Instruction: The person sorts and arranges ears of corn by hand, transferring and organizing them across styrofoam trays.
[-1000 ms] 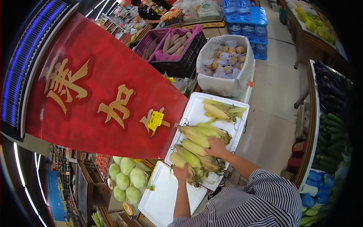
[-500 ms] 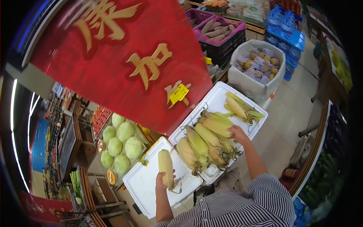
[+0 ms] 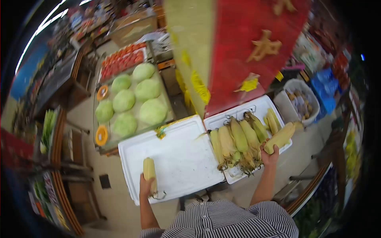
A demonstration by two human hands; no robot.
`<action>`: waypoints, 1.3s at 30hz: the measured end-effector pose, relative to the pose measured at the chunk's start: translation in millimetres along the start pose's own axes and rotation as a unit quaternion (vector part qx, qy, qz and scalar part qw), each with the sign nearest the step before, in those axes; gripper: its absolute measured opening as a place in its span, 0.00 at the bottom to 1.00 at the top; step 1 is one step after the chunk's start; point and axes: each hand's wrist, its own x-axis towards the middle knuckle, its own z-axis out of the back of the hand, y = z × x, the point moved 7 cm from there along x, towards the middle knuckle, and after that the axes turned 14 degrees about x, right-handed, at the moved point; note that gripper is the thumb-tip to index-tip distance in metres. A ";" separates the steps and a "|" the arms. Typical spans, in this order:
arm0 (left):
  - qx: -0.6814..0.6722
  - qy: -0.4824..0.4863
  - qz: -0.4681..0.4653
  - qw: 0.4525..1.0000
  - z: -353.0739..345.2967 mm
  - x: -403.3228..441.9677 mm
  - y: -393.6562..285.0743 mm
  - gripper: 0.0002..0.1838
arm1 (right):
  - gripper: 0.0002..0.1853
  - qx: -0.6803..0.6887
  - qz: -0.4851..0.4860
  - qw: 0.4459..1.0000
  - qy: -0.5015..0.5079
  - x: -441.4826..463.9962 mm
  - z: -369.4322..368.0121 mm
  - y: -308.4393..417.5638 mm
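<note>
My left hand [image 3: 146,185] is wrapped round the lower part of an upright ear of corn [image 3: 149,169], over the near left part of a white foam tray [image 3: 180,139]. Raised at the right, my right hand [image 3: 270,155] grips a second ear of corn [image 3: 280,137], its tip slanting up to the right. Beside that hand, several ears of corn in pale green husks [image 3: 239,137] lie in a row in another white foam tray [image 3: 234,174]. A few smaller pieces [image 3: 272,120] lie at that tray's far right, partly hidden by the held ear.
Cabbages [image 3: 147,89] and tomatoes [image 3: 123,60] fill a stand at the left. Behind the trays rises a red and cream pillar [image 3: 234,59]. A white container of potato-like produce [image 3: 303,104] stands at the back right, beside blue water bottles [image 3: 326,84].
My right hand has lifted an ear of corn from the row and moved right with it. My left hand still holds its ear. The view has turned left.
</note>
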 end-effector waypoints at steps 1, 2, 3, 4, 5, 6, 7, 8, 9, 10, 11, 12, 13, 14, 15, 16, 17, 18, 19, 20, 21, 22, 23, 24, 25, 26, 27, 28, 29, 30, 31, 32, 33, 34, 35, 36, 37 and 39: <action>0.048 -0.053 -0.029 0.997 6.2 11.4 15.9 0.34 | 0.33 0.032 0.001 0.999 -0.039 1.8 -1.1 -11.3; 0.057 -0.059 0.001 0.997 12.7 7.6 6.9 0.35 | 0.32 -0.017 -0.017 1.000 -0.007 0.6 -11.3 -27.7; 0.067 -0.061 0.027 0.996 19.4 3.3 -1.7 0.36 | 0.32 -0.065 -0.033 0.997 0.026 -3.6 -21.9 -48.3; 0.082 -0.082 0.015 0.993 18.8 10.9 17.5 0.37 | 0.31 -0.108 -0.045 0.991 0.060 -9.7 -43.9 -71.7; 0.100 -0.101 0.001 0.990 16.5 25.7 39.6 0.38 | 0.31 -0.160 -0.095 0.979 0.083 -19.6 -61.9 -98.3; 0.121 -0.121 -0.015 0.985 15.1 32.9 54.7 0.39 | 0.30 -0.210 -0.144 0.962 0.103 -34.9 -84.1 -130.1; 0.118 -0.117 -0.020 0.986 13.8 30.8 58.0 0.40 | 0.30 -0.251 -0.164 0.951 0.071 -46.3 -89.6 -161.4; 0.116 -0.115 -0.028 0.986 13.3 28.5 54.8 0.40 | 0.29 -0.289 -0.182 0.939 0.040 -57.8 -94.4 -193.3; 0.116 -0.114 -0.037 0.986 11.6 26.2 51.7 0.41 | 0.28 -0.331 -0.246 0.909 0.056 -70.6 -109.0 -231.1; 0.129 -0.137 -0.044 0.981 9.9 23.5 50.9 0.41 | 0.27 -0.369 -0.308 0.874 0.071 -85.1 -120.6 -266.6; 0.144 -0.161 -0.052 0.975 6.5 21.0 50.3 0.41 | 0.27 -0.375 -0.344 0.855 0.104 -94.2 -113.8 -302.9; 0.161 -0.184 -0.058 0.968 4.4 18.6 50.8 0.41 | 0.27 -0.378 -0.380 0.834 0.134 -104.7 -104.5 -338.1; 0.155 -0.191 -0.059 0.967 3.4 19.1 54.1 0.41 | 0.27 -0.388 -0.405 0.817 0.135 -119.0 -108.7 -367.1; 0.155 -0.178 -0.051 0.970 4.4 18.6 54.9 0.41 | 0.26 -0.397 -0.430 0.799 0.137 -133.5 -112.5 -394.2; 0.154 -0.167 -0.044 0.973 6.6 19.9 53.2 0.41 | 0.26 -0.418 -0.435 0.786 0.139 -144.3 -108.7 -416.6; 0.153 -0.156 -0.036 0.975 9.0 20.8 52.0 0.42 | 0.26 -0.440 -0.439 0.771 0.141 -152.7 -99.9 -438.6; 0.135 -0.146 -0.031 0.980 10.2 21.3 53.8 0.43 | 0.26 -0.461 -0.443 0.755 0.144 -160.1 -90.4 -456.7; 0.131 -0.147 -0.033 0.980 11.4 21.2 54.0 0.43 | 0.26 -0.505 -0.429 0.730 0.166 -165.1 -82.9 -470.8; 0.126 -0.147 -0.035 0.980 12.3 20.1 54.2 0.43 | 0.26 -0.547 -0.414 0.703 0.187 -170.7 -76.0 -482.5; 0.123 -0.146 -0.037 0.981 13.2 19.0 54.3 0.43 | 0.27 -0.587 -0.397 0.675 0.207 -176.9 -68.6 -492.1; 0.119 -0.144 -0.036 0.982 14.4 18.3 54.1 0.43 | 0.27 -0.623 -0.370 0.656 0.210 -182.9 -64.6 -497.6; 0.116 -0.142 -0.034 0.982 14.9 17.3 54.0 0.43 | 0.27 -0.659 -0.342 0.636 0.213 -189.1 -60.1 -501.1; 0.112 -0.140 -0.033 0.983 15.2 16.4 54.2 0.43 | 0.27 -0.692 -0.313 0.614 0.215 -193.2 -55.8 -504.5; 0.114 -0.138 -0.031 0.983 15.1 16.3 54.8 0.42 | 0.28 -0.697 -0.290 0.617 0.221 -196.2 -54.8 -508.8; 0.114 -0.136 -0.030 0.984 14.5 16.7 54.8 0.42 | 0.28 -0.701 -0.266 0.621 0.228 -198.1 -54.0 -512.0; 0.116 -0.133 -0.030 0.984 12.9 15.5 54.5 0.42 | 0.28 -0.705 -0.241 0.625 0.233 -199.0 -52.6 -512.9; 0.118 -0.136 -0.023 0.983 11.7 12.8 54.2 0.42 | 0.29 -0.705 -0.260 0.609 0.254 -200.8 -49.1 -517.2; 0.122 -0.139 -0.019 0.983 10.5 11.0 52.4 0.42 | 0.29 -0.703 -0.277 0.594 0.274 -198.6 -46.3 -520.8; 0.128 -0.141 -0.018 0.981 10.2 10.3 49.8 0.42 | 0.29 -0.700 -0.293 0.582 0.291 -196.4 -43.3 -522.3; 0.141 -0.145 -0.018 0.979 9.0 10.0 48.7 0.42 | 0.29 -0.697 -0.311 0.578 0.290 -194.3 -43.2 -518.7; 0.155 -0.147 -0.019 0.977 6.1 8.3 48.1 0.42 | 0.28 -0.692 -0.328 0.575 0.288 -190.6 -44.6 -511.3; 0.170 -0.147 -0.021 0.974 2.8 5.9 48.0 0.42 | 0.28 -0.688 -0.344 0.573 0.283 -185.6 -44.9 -501.2; 0.189 -0.158 -0.023 0.969 3.3 0.7 45.4 0.42 | 0.27 -0.676 -0.337 0.591 0.282 -175.6 -45.3 -488.4; 0.209 -0.169 -0.026 0.963 3.9 -5.8 41.9 0.42 | 0.25 -0.664 -0.329 0.610 0.280 -161.8 -45.5 -472.8; 0.227 -0.179 -0.031 0.957 3.3 -11.2 36.8 0.41 | 0.24 -0.653 -0.319 0.629 0.277 -145.5 -45.3 -454.6; 0.239 -0.181 -0.049 0.953 -0.2 -15.4 35.5 0.41 | 0.20 -0.655 -0.283 0.646 0.270 -128.2 -68.0 -424.4; 0.251 -0.182 -0.067 0.948 -2.0 -20.0 37.1 0.41 | 0.17 -0.649 -0.238 0.671 0.268 -103.3 -71.6 -392.9; 0.282 -0.178 -0.091 0.938 -6.7 -28.2 35.6 0.40 | 0.14 -0.665 -0.089 0.711 0.211 -54.4 -84.6 -309.4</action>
